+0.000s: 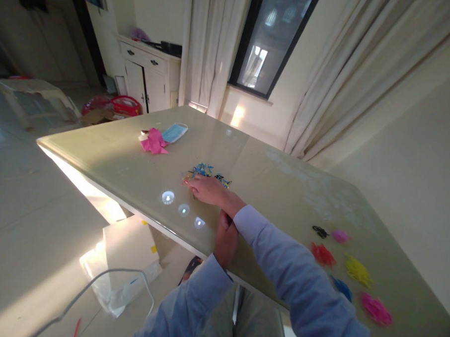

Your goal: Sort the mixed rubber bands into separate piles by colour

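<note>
A mixed pile of small coloured loops that look like rubber bands [203,169], mostly blue, black and yellow, lies on the glossy table [269,190]. My right hand [209,189] is over the near side of this pile, back upward and fingers drawn together toward a few orange-red bands [186,180]. What its fingertips pinch is too small to make out. Close to the table's front edge, my left hand [226,240] lies beneath my right wrist, its fingers mostly hidden there.
Sorted heaps sit at the right: black bands [320,232], light pink [340,236], red [323,255], yellow [357,270], blue [341,288] and bright pink [376,309]. Farther back lie pink crumpled material [154,141] and a blue face mask [175,133]. A white box [130,249] stands on the floor.
</note>
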